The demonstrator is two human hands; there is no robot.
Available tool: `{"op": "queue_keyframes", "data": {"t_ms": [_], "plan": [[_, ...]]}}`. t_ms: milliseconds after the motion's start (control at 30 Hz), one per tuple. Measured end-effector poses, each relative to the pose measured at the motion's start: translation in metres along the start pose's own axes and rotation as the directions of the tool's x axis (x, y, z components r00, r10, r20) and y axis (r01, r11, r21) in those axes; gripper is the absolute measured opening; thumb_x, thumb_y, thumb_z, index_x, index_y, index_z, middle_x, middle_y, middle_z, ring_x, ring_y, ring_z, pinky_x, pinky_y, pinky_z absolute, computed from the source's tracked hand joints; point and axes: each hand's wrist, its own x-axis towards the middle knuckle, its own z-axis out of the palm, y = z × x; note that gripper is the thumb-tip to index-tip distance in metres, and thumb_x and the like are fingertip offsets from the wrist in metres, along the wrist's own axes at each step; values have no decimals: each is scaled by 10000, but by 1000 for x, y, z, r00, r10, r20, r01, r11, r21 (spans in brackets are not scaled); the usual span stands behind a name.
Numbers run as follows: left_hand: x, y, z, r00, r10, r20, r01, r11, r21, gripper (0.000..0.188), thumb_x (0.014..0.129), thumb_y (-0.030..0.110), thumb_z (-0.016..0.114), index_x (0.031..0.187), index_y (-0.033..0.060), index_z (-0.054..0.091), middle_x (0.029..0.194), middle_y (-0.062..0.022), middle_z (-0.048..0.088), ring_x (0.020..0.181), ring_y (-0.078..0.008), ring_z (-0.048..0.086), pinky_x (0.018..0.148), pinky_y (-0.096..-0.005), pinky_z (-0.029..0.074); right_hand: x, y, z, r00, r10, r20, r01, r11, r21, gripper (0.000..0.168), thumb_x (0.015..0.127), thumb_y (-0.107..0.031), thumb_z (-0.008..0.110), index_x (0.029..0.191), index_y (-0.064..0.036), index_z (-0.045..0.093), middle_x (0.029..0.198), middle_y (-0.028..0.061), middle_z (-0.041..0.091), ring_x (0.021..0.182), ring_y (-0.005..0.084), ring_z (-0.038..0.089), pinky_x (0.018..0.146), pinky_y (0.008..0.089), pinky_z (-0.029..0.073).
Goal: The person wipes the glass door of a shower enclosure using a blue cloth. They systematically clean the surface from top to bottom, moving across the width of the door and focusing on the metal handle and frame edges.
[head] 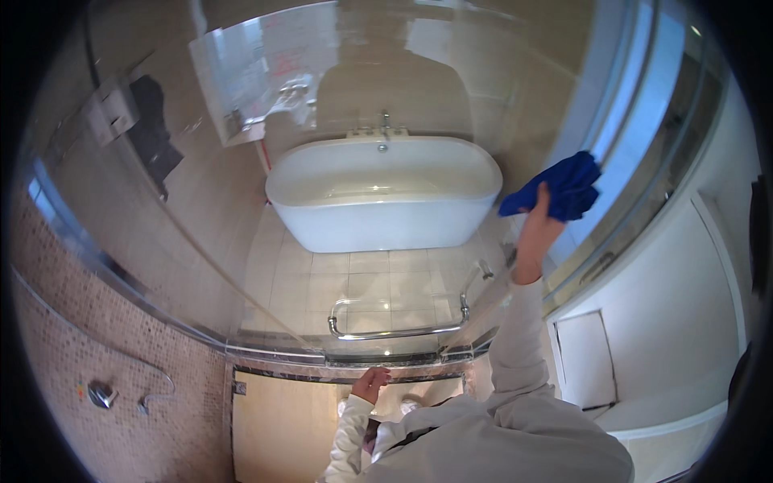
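My right hand (pixel 540 238) holds a bunched dark blue cloth (pixel 558 190) up at the right side, against or close to a clear glass panel (pixel 423 271); whether it touches cannot be told. My thumb lies over the cloth. Low in the middle, my left hand (pixel 371 383) hangs near the foot of the glass with its fingers slightly bent and nothing seen in it. A chrome door handle (pixel 398 334) is fixed on the glass between my two hands. Behind the glass stands a white freestanding bathtub (pixel 386 223) with a chrome tap (pixel 385 121) at its far side.
A mosaic-tiled wall (pixel 139 338) with a shower valve (pixel 101 394) and a thin hose is at the left. A metal hinge (pixel 115 118) holds the glass at upper left. A dark stone sill (pixel 386 361) runs below the glass. White panels (pixel 658 290) stand at the right.
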Motion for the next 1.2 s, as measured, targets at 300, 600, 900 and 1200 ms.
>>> {"op": "queue_keyframes", "data": {"t_ms": [300, 600, 900, 1200], "plan": [[-41, -1, -83, 990, 47, -136, -50, 999, -16, 189, 856, 171, 468, 975, 57, 560, 820, -44, 618, 748, -116, 576, 689, -235, 455, -135, -99, 204, 637, -671, 379, 766, 605, -216, 441, 656, -167, 640, 1078, -87, 538, 1023, 221, 416, 913, 317, 395, 783, 385, 321], [-93, 9, -199, 916, -19, -400, 47, 997, 62, 207, 841, 168, 468, 981, 48, 562, 849, -61, 622, 786, -125, 589, 698, -238, 464, -338, -53, 278, 346, -427, 836, 781, 624, -5, 392, 584, -187, 661, 954, -82, 585, 950, 199, 408, 867, 350, 355, 707, 400, 275], [-76, 16, -208, 884, -56, -463, 62, 998, -4, 195, 846, 212, 477, 939, 66, 567, 855, -56, 616, 732, -135, 583, 623, -251, 447, -264, -1, 206, 434, -502, 748, 802, 593, -67, 419, 562, -104, 641, 964, -9, 572, 947, 295, 363, 845, 415, 318, 759, 463, 265], [1, 29, -52, 988, 96, 117, -112, 984, 137, 200, 867, 180, 471, 981, 32, 544, 907, -63, 595, 833, -141, 579, 714, -256, 475, -17, -85, 114, 667, -723, 181, 744, 629, -226, 446, 677, -20, 561, 1119, -40, 505, 970, 172, 383, 906, 314, 388, 843, 359, 309]]}}
